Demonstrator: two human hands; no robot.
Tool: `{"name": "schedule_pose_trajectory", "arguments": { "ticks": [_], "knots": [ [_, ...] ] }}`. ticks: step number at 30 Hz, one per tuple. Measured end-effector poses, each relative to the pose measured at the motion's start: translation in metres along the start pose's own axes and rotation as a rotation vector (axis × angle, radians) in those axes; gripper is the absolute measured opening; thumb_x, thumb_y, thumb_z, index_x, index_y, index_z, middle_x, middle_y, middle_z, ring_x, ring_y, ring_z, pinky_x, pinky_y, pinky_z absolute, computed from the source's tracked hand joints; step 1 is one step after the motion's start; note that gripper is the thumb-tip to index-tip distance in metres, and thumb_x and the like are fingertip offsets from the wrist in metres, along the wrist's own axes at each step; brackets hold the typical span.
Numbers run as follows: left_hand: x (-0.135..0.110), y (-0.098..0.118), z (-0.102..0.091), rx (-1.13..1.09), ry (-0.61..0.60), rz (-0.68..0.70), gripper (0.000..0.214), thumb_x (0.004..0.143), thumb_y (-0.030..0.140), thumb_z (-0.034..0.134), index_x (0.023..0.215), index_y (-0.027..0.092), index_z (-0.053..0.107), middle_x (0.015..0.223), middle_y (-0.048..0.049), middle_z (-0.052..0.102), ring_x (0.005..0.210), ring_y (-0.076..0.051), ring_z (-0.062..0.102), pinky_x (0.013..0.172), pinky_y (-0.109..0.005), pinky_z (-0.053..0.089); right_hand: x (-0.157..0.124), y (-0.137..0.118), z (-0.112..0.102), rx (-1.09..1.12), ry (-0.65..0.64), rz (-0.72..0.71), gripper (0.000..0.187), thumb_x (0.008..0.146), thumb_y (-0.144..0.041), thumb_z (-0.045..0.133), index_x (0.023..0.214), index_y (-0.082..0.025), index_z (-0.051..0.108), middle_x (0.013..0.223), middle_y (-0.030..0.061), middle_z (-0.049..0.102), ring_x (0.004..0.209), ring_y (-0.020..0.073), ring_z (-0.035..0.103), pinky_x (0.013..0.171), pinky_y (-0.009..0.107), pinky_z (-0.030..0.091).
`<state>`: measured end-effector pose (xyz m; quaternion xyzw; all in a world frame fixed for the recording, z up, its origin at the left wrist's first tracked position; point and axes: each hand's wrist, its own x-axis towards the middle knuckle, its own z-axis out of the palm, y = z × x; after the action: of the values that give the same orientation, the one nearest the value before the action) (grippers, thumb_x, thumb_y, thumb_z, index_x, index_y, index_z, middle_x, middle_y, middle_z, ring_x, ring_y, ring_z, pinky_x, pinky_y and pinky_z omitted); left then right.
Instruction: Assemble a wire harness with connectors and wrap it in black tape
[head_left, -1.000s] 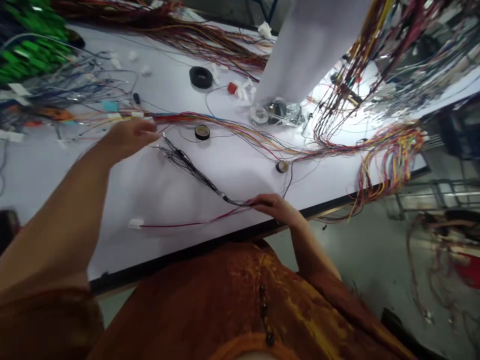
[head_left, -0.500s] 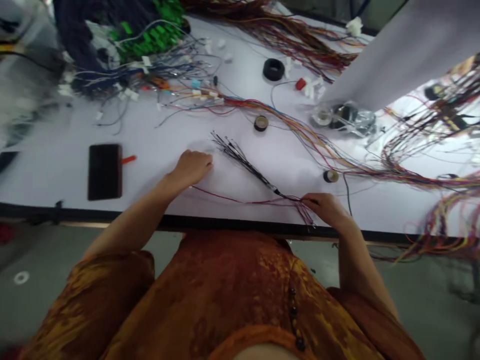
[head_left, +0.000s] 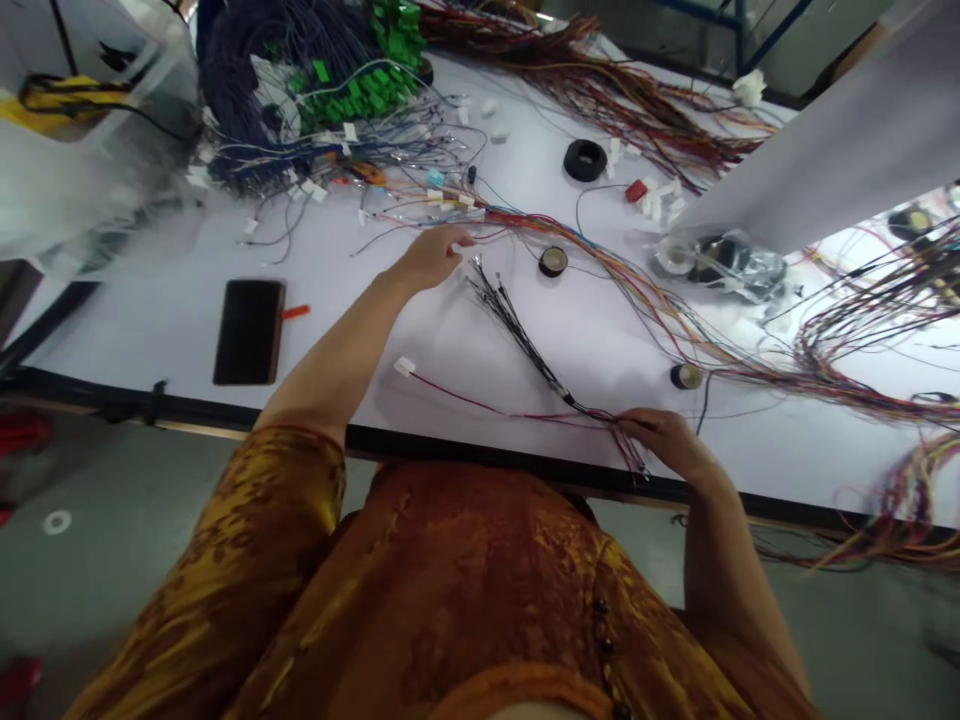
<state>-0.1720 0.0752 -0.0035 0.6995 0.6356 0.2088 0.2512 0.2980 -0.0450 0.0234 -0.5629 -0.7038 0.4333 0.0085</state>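
My right hand point(head_left: 664, 438) pinches a wire bundle near the table's front edge. From it a branch of black wires point(head_left: 529, 345) runs up and left, fanning out into bare metal terminals. A thin dark-red wire point(head_left: 472, 402) stretches left from the same bundle to a white connector point(head_left: 405, 367) lying on the table. Short pink and red wire ends point(head_left: 630, 452) hang below my right fingers. My left hand point(head_left: 433, 258) hovers just left of the black wires' tips, thumb and fingers apart, with nothing visible between them.
A phone point(head_left: 250, 332) lies at left beside an orange strip point(head_left: 295, 312). Tape rolls point(head_left: 553, 262) and a black ring-shaped roll point(head_left: 585, 160) sit around a long multicoloured harness point(head_left: 600, 255). Green connectors point(head_left: 367, 95) on dark cables are heaped behind. A white post point(head_left: 832, 130) rises at right.
My left hand has moved up and away from the red wire's left end, uncovering the white connector, and its fingers have parted. My right hand keeps its hold; the whole view has shifted slightly.
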Motion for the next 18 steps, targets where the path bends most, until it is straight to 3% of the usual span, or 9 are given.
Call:
{"name": "schedule_pose_trajectory", "arguments": {
  "ticks": [4, 8, 11, 14, 16, 18],
  "knots": [
    [0.033, -0.007, 0.009, 0.104, -0.162, 0.062, 0.041, 0.081, 0.012, 0.055, 0.118, 0.011, 0.072, 0.106, -0.0118, 0.068, 0.102, -0.023, 0.062, 0.098, -0.037, 0.045, 0.000, 0.002, 0.001, 0.006, -0.004, -0.006, 0.044, 0.081, -0.058, 0.062, 0.086, -0.016, 0.078, 0.078, 0.0066, 0.075, 0.071, 0.0206, 0.065, 0.070, 0.031, 0.050],
    [0.031, -0.012, 0.006, 0.195, -0.211, 0.080, 0.018, 0.079, 0.019, 0.062, 0.092, 0.012, 0.072, 0.099, -0.0105, 0.067, 0.098, -0.023, 0.060, 0.095, -0.036, 0.044, -0.001, 0.003, 0.000, 0.031, 0.028, 0.028, 0.041, 0.082, -0.055, 0.061, 0.086, -0.017, 0.075, 0.065, 0.0031, 0.066, 0.058, 0.0148, 0.054, 0.058, 0.027, 0.042],
    [0.004, -0.009, -0.013, 0.126, -0.212, 0.000, 0.013, 0.078, 0.024, 0.064, 0.084, 0.014, 0.070, 0.086, -0.0064, 0.068, 0.087, -0.019, 0.060, 0.089, -0.034, 0.045, 0.001, 0.006, -0.003, 0.088, 0.093, 0.055, 0.040, 0.081, -0.053, 0.061, 0.088, -0.017, 0.075, 0.067, 0.0036, 0.066, 0.059, 0.0144, 0.052, 0.059, 0.028, 0.041],
    [-0.038, -0.004, -0.046, -0.199, -0.231, -0.125, 0.021, 0.075, 0.034, 0.070, 0.084, 0.014, 0.070, 0.078, -0.0021, 0.069, 0.075, -0.014, 0.059, 0.076, -0.027, 0.047, 0.006, 0.007, -0.009, 0.097, 0.144, 0.038, 0.040, 0.082, -0.054, 0.062, 0.086, -0.017, 0.075, 0.077, 0.0062, 0.071, 0.070, 0.0173, 0.058, 0.067, 0.030, 0.044],
    [-0.069, -0.003, -0.066, -0.346, -0.165, -0.160, 0.023, 0.073, 0.036, 0.073, 0.081, 0.015, 0.071, 0.076, -0.0007, 0.070, 0.072, -0.012, 0.060, 0.073, -0.024, 0.047, 0.012, 0.005, -0.013, 0.097, 0.143, 0.033, 0.039, 0.082, -0.054, 0.062, 0.082, -0.017, 0.075, 0.077, 0.0053, 0.070, 0.072, 0.0169, 0.057, 0.067, 0.029, 0.043],
    [-0.099, -0.003, -0.076, -0.377, -0.022, -0.221, 0.017, 0.074, 0.033, 0.074, 0.075, 0.016, 0.070, 0.073, 0.0011, 0.071, 0.069, -0.009, 0.060, 0.071, -0.021, 0.047, 0.019, 0.001, -0.015, 0.143, 0.109, 0.048, 0.039, 0.080, -0.054, 0.064, 0.075, -0.017, 0.071, 0.067, 0.0018, 0.061, 0.065, 0.0134, 0.051, 0.062, 0.028, 0.038]
  ]
}}
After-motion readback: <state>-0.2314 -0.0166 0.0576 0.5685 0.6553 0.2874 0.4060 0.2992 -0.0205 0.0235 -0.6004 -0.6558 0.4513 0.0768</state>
